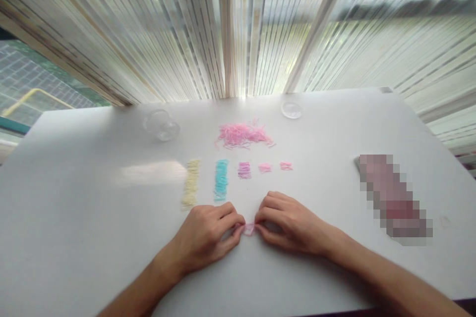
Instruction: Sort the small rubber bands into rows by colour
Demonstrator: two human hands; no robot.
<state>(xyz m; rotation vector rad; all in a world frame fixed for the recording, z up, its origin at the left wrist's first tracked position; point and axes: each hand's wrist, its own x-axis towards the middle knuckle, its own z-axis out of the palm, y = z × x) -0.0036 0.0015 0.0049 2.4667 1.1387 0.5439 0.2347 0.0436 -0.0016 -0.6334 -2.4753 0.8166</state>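
My left hand (213,232) and my right hand (288,220) are close together over the white table, each with thumb and fingertips pinched. Between them a few thin pink strands (249,229) span the small gap, their ends hidden in both pinches. Whether they are closed loops I cannot tell. Just beyond my hands lie neat stacks of short strands: a long yellow stack (191,184), a blue stack (221,180), a shorter purple stack (244,170), a small pink stack (265,168) and another pinkish stack (286,166). Behind these is a loose pink heap (243,134).
Clear round containers (163,126) stand at the back left, and a clear round lid or dish (292,110) at the back right. A blurred-out, phone-shaped object (394,198) lies to the right. String curtains (241,29) hang along the table's far edge (201,101).
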